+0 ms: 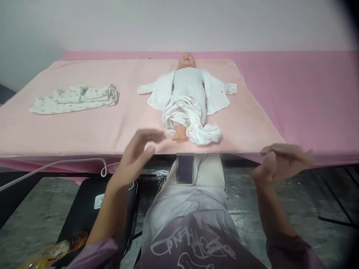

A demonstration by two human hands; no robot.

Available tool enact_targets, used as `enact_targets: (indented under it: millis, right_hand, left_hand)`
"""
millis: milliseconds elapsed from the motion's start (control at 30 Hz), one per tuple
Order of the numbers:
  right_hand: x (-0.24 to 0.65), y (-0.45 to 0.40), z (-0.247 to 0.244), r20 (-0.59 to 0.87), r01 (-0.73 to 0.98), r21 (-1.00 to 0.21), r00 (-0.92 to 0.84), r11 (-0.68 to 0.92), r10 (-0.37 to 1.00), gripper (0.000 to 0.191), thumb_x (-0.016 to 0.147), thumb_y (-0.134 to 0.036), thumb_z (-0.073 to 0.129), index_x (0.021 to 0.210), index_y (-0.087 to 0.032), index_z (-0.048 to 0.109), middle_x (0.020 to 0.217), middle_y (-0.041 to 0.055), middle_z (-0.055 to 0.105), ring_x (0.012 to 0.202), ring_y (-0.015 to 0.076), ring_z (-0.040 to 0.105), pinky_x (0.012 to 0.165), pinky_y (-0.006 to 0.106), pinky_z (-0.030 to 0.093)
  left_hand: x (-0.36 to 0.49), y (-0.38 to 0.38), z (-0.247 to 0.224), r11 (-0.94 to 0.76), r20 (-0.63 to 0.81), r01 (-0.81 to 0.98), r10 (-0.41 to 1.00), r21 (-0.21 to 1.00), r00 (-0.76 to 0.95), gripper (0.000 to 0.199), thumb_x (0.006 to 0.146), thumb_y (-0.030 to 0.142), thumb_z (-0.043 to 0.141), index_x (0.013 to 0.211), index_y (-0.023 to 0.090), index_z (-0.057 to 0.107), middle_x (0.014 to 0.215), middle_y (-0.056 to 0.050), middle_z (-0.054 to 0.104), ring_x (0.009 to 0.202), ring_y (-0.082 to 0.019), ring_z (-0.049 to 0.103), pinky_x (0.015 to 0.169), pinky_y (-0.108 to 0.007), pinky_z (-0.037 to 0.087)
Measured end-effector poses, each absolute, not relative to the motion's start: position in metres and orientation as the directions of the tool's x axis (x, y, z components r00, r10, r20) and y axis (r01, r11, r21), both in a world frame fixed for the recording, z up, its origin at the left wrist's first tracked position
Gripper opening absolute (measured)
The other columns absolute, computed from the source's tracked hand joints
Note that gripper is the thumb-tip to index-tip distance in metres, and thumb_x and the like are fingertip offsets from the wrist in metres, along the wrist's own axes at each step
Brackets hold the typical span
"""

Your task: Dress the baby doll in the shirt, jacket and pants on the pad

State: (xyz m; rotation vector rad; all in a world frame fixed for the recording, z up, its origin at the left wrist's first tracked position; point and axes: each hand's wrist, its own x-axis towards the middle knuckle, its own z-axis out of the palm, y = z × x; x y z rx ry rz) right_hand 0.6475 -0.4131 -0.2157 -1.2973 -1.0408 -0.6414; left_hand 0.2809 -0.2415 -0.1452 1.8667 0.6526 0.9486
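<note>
A baby doll lies on its back on a peach blanket, its head toward the far side. Its arms are in the sleeves of a white baby top that is spread open at the front. Patterned white baby pants are bunched round its legs; one bare foot pokes out, the other is covered. Just left of that foot, my left hand hovers with fingers curved and apart, holding nothing. Over the table's front edge at the right, my right hand is raised, empty, fingers stretched out and slightly blurred.
A folded, patterned baby garment lies on the left of the blanket. Pink cloth covers the table. A white cable hangs along the front edge. Below left stands a black chair with a yellow package on it.
</note>
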Motion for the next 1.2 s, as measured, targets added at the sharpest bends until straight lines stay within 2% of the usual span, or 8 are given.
enact_targets:
  millis: [100, 200, 300, 400, 600, 767, 967, 1200]
  right_hand:
    - [0.663, -0.363, -0.177, 0.841, 0.83, -0.494, 0.383, 0.257, 0.381, 0.021, 0.109, -0.049, 0.062, 0.111, -0.029, 0.067, 0.094, 0.0045, 0.066, 0.078, 0.0238, 0.068, 0.072, 0.045, 0.058]
    - [0.667, -0.306, -0.158, 0.688, 0.785, -0.537, 0.195, 0.309, 0.699, 0.032, 0.115, -0.055, 0.059, 0.128, -0.027, 0.069, 0.12, 0.0092, 0.071, 0.108, 0.0265, 0.072, 0.096, 0.049, 0.064]
    - [0.672, -0.252, -0.162, 0.562, 0.779, -0.486, -0.07, 0.397, 0.824, 0.053, 0.107, -0.074, 0.067, 0.127, -0.025, 0.072, 0.146, 0.0133, 0.064, 0.144, 0.035, 0.057, 0.124, 0.065, 0.051]
    - [0.681, -0.214, -0.175, 0.472, 0.708, -0.505, -0.252, 0.494, 0.845, 0.071, 0.092, -0.089, 0.076, 0.113, -0.022, 0.074, 0.165, 0.0147, 0.051, 0.162, 0.0419, 0.039, 0.131, 0.077, 0.037]
    - [0.69, -0.179, -0.181, 0.43, 0.595, -0.594, -0.333, 0.541, 0.839, 0.071, 0.084, -0.091, 0.08, 0.094, -0.021, 0.075, 0.146, 0.0093, 0.064, 0.15, 0.0343, 0.054, 0.133, 0.07, 0.038]
    - [0.69, -0.172, -0.184, 0.408, 0.565, -0.643, -0.319, 0.517, 0.856, 0.066, 0.094, -0.087, 0.072, 0.092, -0.022, 0.071, 0.125, 0.0033, 0.073, 0.128, 0.0244, 0.067, 0.128, 0.057, 0.047]
    - [0.679, -0.179, -0.182, 0.382, 0.503, -0.733, -0.252, 0.458, 0.889, 0.06, 0.096, -0.082, 0.076, 0.096, -0.022, 0.067, 0.108, 0.001, 0.071, 0.113, 0.0227, 0.068, 0.13, 0.057, 0.045]
    - [0.617, -0.286, -0.206, 0.606, 0.701, -0.634, 0.189, 0.325, 0.773, 0.032, 0.107, -0.06, 0.069, 0.115, -0.029, 0.073, 0.115, 0.009, 0.076, 0.112, 0.0309, 0.075, 0.106, 0.058, 0.065]
  left_hand:
    - [0.333, -0.18, -0.113, -0.667, 0.487, 0.115, 0.639, 0.736, 0.595, 0.04, 0.11, 0.049, 0.069, 0.141, 0.024, 0.07, 0.145, -0.011, 0.071, 0.135, -0.028, 0.066, 0.121, -0.045, 0.053]
    - [0.384, -0.115, -0.101, -0.719, 0.39, 0.171, 0.543, 0.674, 0.744, 0.049, 0.1, 0.056, 0.079, 0.134, 0.021, 0.074, 0.143, -0.012, 0.071, 0.14, -0.031, 0.06, 0.126, -0.048, 0.049]
    - [0.425, -0.064, -0.107, -0.697, 0.179, 0.247, 0.478, 0.673, 0.86, 0.047, 0.084, 0.053, 0.091, 0.113, 0.018, 0.08, 0.122, -0.01, 0.073, 0.138, -0.037, 0.061, 0.127, -0.055, 0.046]
    - [0.45, -0.031, -0.121, -0.64, 0.138, 0.278, 0.52, 0.716, 0.843, 0.042, 0.086, 0.052, 0.085, 0.108, 0.016, 0.08, 0.11, -0.006, 0.068, 0.14, -0.037, 0.063, 0.126, -0.055, 0.043]
    - [0.462, -0.004, -0.134, -0.581, 0.029, 0.287, 0.472, 0.762, 0.881, 0.044, 0.093, 0.056, 0.073, 0.096, 0.013, 0.079, 0.102, -0.002, 0.067, 0.123, -0.03, 0.073, 0.117, -0.049, 0.05]
    - [0.447, -0.024, -0.141, -0.553, -0.011, 0.226, 0.365, 0.802, 0.931, 0.035, 0.081, 0.049, 0.09, 0.091, 0.018, 0.08, 0.1, -0.002, 0.074, 0.105, -0.026, 0.076, 0.101, -0.038, 0.059]
    - [0.437, -0.047, -0.148, -0.501, 0.063, 0.183, 0.435, 0.846, 0.898, 0.039, 0.079, 0.05, 0.097, 0.096, 0.019, 0.081, 0.096, -0.004, 0.077, 0.107, -0.027, 0.075, 0.105, -0.04, 0.059]
    - [0.437, -0.051, -0.149, -0.484, 0.101, 0.18, 0.498, 0.856, 0.861, 0.04, 0.079, 0.048, 0.098, 0.103, 0.019, 0.083, 0.109, -0.005, 0.079, 0.117, -0.029, 0.076, 0.113, -0.042, 0.058]
